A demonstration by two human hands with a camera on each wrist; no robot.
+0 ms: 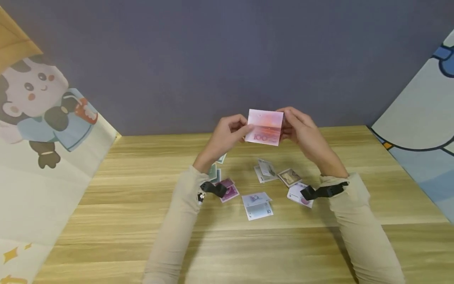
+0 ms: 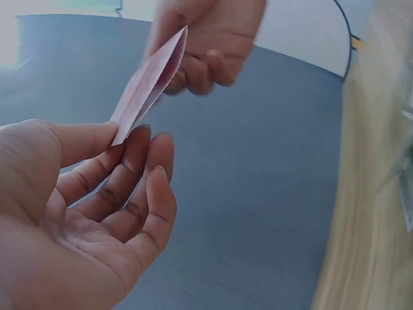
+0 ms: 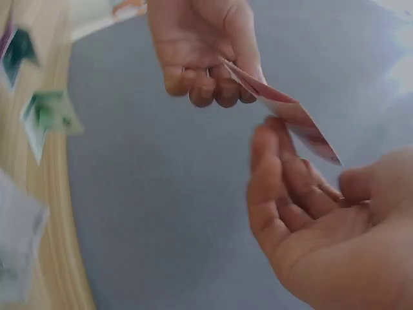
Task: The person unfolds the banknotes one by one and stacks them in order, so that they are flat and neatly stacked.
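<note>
Tabletop [image 1: 283, 248] | left hand [image 1: 226, 135] — pinches pink banknote [image 1: 264, 127] | right hand [image 1: 306, 134] — loosely curled at its edge

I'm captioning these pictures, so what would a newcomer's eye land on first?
Probably the folded pink banknote marked 100, raised mid-picture, pinched by the left hand, with the right hand at its other edge. Next, perhaps, the other notes on the wooden table below, and the big cartoon figure on the left wall.

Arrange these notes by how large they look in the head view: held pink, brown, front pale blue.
1. Held pink note
2. Front pale blue note
3. Brown note
Lifting may make the first look larger.
</note>
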